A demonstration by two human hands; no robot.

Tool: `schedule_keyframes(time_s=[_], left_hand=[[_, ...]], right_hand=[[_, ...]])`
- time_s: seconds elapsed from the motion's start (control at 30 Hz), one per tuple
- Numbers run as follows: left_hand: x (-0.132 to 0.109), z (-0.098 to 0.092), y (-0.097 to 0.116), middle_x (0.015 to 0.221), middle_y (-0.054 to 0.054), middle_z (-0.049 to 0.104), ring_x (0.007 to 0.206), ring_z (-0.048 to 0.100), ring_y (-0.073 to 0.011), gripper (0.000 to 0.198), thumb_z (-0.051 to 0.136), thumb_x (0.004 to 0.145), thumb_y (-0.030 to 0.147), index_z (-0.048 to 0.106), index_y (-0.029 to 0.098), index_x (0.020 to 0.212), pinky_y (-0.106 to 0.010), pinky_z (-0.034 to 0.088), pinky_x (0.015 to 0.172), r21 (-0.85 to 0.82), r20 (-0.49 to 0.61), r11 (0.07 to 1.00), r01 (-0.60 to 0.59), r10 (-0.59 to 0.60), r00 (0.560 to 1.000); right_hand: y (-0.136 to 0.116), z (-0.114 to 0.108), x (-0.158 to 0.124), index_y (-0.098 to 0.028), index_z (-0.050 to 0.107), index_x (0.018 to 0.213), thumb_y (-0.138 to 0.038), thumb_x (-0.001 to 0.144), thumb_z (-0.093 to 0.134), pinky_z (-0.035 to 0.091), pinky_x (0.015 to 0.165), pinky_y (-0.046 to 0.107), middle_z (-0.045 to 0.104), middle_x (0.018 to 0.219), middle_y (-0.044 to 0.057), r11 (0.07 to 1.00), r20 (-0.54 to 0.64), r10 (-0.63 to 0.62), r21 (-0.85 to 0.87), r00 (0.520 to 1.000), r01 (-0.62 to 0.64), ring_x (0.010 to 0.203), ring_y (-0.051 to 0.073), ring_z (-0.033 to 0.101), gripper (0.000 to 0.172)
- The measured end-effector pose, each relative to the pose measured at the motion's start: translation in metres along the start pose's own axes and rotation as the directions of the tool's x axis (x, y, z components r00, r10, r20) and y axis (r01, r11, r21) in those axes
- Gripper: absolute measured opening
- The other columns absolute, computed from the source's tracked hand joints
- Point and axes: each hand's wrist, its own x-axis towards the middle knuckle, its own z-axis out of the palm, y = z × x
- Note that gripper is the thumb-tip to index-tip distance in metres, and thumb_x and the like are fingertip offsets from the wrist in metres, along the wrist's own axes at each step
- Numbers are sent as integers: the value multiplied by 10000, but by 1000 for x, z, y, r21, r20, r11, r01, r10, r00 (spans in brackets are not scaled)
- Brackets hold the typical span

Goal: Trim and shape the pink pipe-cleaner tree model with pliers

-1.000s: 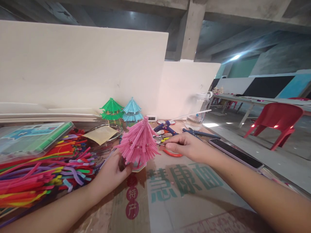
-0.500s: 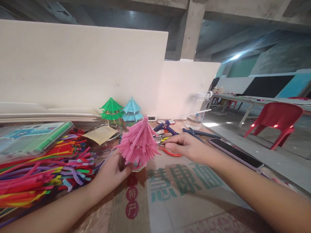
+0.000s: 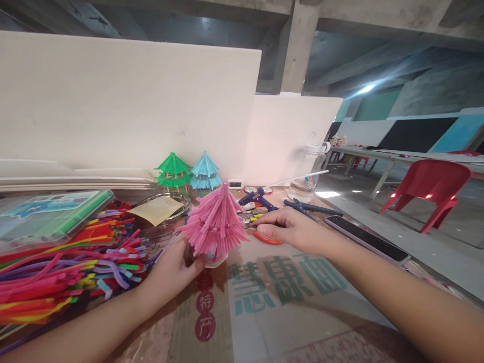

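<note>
A pink two-tiered pavilion model (image 3: 217, 222) made of pipe cleaners stands in the middle, its top leaning slightly. My left hand (image 3: 179, 262) grips its pale base (image 3: 216, 262) from the left, most fingers hidden behind it. At the model's right side, my right hand (image 3: 283, 227) is closed in a pinch around a thin metallic-looking tool, mostly covered by the fingers, whose tip reaches the lower pink tier. Beyond stand a green pavilion model (image 3: 173, 169) and a light blue pavilion model (image 3: 205, 171).
Bundles of colourful pipe cleaners (image 3: 75, 272) and a plastic case (image 3: 56, 217) lie at left. Behind my right hand are a blue glue gun (image 3: 260, 199), pliers (image 3: 313, 205) and a water bottle (image 3: 306, 171). A phone (image 3: 366, 239) lies near my right forearm.
The top of the pink pavilion model has tipped very slightly to the left. Both hands stay in nearly the same place.
</note>
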Motion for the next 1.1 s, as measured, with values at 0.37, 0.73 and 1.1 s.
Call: schedule_keyframes(time_s=[0.37, 0.73, 1.1], left_hand=[[1, 0, 1, 1056, -107, 714, 993, 650, -287, 305, 502, 791, 332, 646, 169, 1005, -411, 521, 884, 18, -7, 1000, -21, 21, 1000], [1, -2, 4, 1017, -94, 717, 959, 648, -272, 304, 507, 785, 350, 647, 184, 999, -393, 521, 882, 23, -17, 1000, -18, 19, 1000], [0, -1, 2, 1086, -104, 712, 996, 655, -286, 320, 517, 789, 360, 653, 177, 1013, -409, 528, 883, -4, -7, 1000, -2, 2, 1000]], right_hand=[[-1, 1, 1, -202, 417, 601, -581, 861, 483, 207, 507, 252, 298, 567, -52, 999, 10, -23, 37, 1000, 23, 539, 100, 274, 465], [-3, 3, 1, -203, 402, 610, -554, 872, 461, 222, 522, 255, 316, 584, -44, 1000, 7, -24, 17, 1000, 24, 560, 106, 291, 441], [-1, 4, 1, -222, 354, 561, -585, 866, 458, 219, 523, 265, 292, 543, -51, 998, -10, -32, 52, 999, 33, 543, 110, 277, 485]])
